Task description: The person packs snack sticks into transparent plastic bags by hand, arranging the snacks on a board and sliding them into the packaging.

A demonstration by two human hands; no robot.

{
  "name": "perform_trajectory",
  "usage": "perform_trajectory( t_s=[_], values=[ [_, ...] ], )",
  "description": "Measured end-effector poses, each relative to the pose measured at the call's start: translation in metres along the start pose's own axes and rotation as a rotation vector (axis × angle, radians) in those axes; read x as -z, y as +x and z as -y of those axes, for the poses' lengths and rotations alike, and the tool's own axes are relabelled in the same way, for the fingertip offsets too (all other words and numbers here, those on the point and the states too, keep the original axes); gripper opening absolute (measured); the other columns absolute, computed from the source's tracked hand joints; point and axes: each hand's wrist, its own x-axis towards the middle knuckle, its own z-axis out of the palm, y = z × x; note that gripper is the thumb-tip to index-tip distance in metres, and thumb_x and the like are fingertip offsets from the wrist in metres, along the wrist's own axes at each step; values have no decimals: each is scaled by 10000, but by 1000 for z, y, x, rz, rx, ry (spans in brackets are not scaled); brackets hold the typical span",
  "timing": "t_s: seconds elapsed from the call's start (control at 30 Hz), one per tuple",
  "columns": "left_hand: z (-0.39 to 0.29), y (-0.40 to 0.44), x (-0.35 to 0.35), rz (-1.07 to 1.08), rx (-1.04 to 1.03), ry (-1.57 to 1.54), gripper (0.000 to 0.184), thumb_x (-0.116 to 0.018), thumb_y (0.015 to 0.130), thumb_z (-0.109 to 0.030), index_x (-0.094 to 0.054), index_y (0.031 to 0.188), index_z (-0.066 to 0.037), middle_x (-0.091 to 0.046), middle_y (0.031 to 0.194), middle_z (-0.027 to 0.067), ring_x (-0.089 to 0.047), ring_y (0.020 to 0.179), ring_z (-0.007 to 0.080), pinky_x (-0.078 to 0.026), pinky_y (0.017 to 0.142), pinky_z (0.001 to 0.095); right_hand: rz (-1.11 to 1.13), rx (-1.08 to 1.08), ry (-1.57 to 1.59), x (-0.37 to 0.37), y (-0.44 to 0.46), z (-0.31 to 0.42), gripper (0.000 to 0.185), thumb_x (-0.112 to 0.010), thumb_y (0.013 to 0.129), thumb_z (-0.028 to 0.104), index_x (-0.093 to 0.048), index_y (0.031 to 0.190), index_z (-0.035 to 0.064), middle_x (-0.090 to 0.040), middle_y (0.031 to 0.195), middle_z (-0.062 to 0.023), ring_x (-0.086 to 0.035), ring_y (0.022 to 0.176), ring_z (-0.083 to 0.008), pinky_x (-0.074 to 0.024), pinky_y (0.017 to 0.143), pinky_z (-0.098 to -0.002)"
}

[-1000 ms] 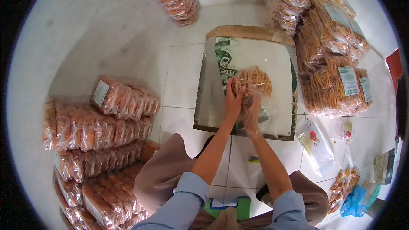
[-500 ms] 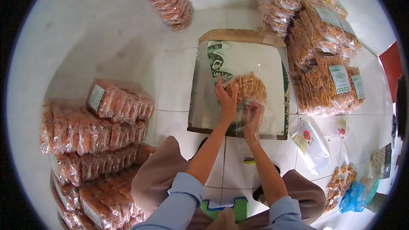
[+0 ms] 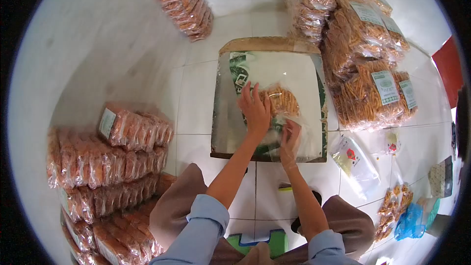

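A clear plastic bag of brown snack sticks [image 3: 283, 100] lies on a low board-topped table [image 3: 294, 64] in front of me. My left hand [image 3: 255, 110] rests at the left side of the bag, fingers spread and touching it. At the bag's near end my right hand [image 3: 290, 140] is closed, its thumb and fingers pinching the loose clear plastic. Part of the plastic film hangs around the right wrist, and its exact edges are hard to make out.
Stacked packs of reddish-brown snacks [image 3: 93, 162] stand at left, another stack [image 3: 186, 7] at the back. Labelled stick packs [image 3: 368, 91] are piled right. Flat printed bags [image 3: 355, 164], loose sticks [image 3: 392, 211] and a blue plastic bag [image 3: 411, 222] lie on the floor. A green stool [image 3: 277, 243] is below me.
The view has shifted slightly. My left hand's fingers have spread and lie more over the bag's left side; my right hand stays at the bag's near end.
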Motion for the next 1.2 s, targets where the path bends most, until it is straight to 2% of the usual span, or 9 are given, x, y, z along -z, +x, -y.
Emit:
perform_trajectory(
  t_s=[0.23,0.3,0.5,0.63,0.83,0.9,1.03,1.1,1.2],
  values=[
    [-29,5,-19,127,-282,239,517,-419,886,-349,-358,1301,-47,-303,1387,102,-260,1291,261,-179,1013,567,-188,-34,147,-7,-2,-5,438,-432,863,43,-341,1289,4,-392,1214,-178,-442,1079,-280,-355,955,-343],
    [-27,3,-20,135,-294,289,541,-411,885,-367,-340,1320,-53,-300,1393,90,-271,1286,253,-191,1008,567,-46,176,-260,-4,3,-11,541,-357,807,-82,-274,1335,2,-248,1364,-208,-348,1195,-323,-348,968,-382],
    [-23,1,-12,182,-418,292,549,-450,861,-365,-353,1324,-86,-328,1375,84,-263,1284,259,-164,1024,543,-52,277,-180,-17,18,-21,604,-433,805,32,-214,1367,-2,-212,1402,-221,-264,1265,-359,-270,1003,-441],
    [-17,10,-11,162,-486,217,477,-476,848,-388,-424,1290,-216,-334,1376,57,-255,1288,265,-141,1000,598,-63,334,-347,-24,33,-33,603,-441,800,21,-223,1360,-19,-220,1393,-218,-310,1227,-362,-281,992,-433],
    [-34,3,10,218,-603,34,348,-539,797,-446,-603,1089,-268,-398,1341,21,-267,1287,277,-91,981,637,-105,241,-47,-13,13,-15,449,-418,869,104,-342,1296,-12,-290,1325,-198,-345,1194,-338,-296,985,-404],
    [-34,2,9,279,-674,-51,311,-563,781,-440,-651,1007,-246,-429,1319,7,-271,1288,262,-52,984,646,-137,-320,1076,-12,7,2,420,-391,916,187,-333,1289,3,-298,1322,-163,-362,1177,-300,-304,982,-368],
    [-33,5,-4,443,-721,-117,158,-616,761,-331,-678,827,-201,-594,1082,-73,-340,1247,182,8,993,645,-2,-280,1008,-9,11,-12,473,-353,945,283,-258,1322,14,-316,1305,-125,-362,1166,-248,-297,981,-342],
    [-37,7,-4,447,-684,-167,110,-627,759,-287,-679,779,-192,-632,991,-97,-371,1224,159,21,998,639,-106,390,-480,-8,15,-25,432,-360,944,275,-291,1304,46,-362,1245,-48,-371,1129,-132,-334,947,-290],
    [-42,6,1,561,-620,-153,90,-617,773,-246,-676,800,-185,-644,895,-108,-413,1188,159,-25,1030,581,-34,178,338,-16,16,-17,430,-366,946,312,-297,1294,69,-394,1171,-31,-397,1076,-96,-368,893,-253]
  ],
)
